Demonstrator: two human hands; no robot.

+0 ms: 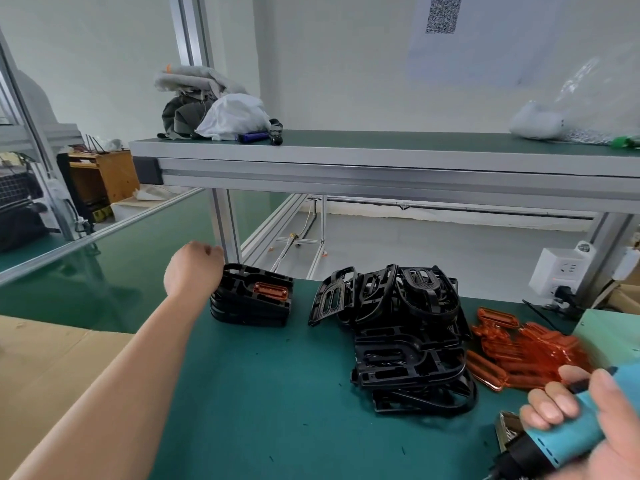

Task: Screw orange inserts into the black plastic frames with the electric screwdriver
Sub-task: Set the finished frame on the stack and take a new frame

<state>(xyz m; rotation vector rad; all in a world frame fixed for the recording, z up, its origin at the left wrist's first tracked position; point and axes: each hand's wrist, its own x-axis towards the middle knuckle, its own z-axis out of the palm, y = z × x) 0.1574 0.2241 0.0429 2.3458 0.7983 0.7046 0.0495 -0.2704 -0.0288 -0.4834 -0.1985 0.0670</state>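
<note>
A neat stack of black frames [251, 303] sits at the far middle of the green mat, its top frame carrying an orange insert [271, 291]. My left hand [192, 270] reaches out to the stack's left edge, fingers curled at its far corner. A loose heap of black frames [398, 327] lies to the right. Beyond it spreads a pile of orange inserts [523, 355]. At the lower right, my right hand [585, 414] grips the blue electric screwdriver [561, 431], its black nose pointing down and left.
A raised aluminium shelf [381, 168] overhangs the back of the bench, holding cloth bundles and a plastic bag. A white power strip [557, 275] is fixed to the right post. Cardboard [45, 362] lies at the left, and a small open box [509, 427] sits by the screwdriver.
</note>
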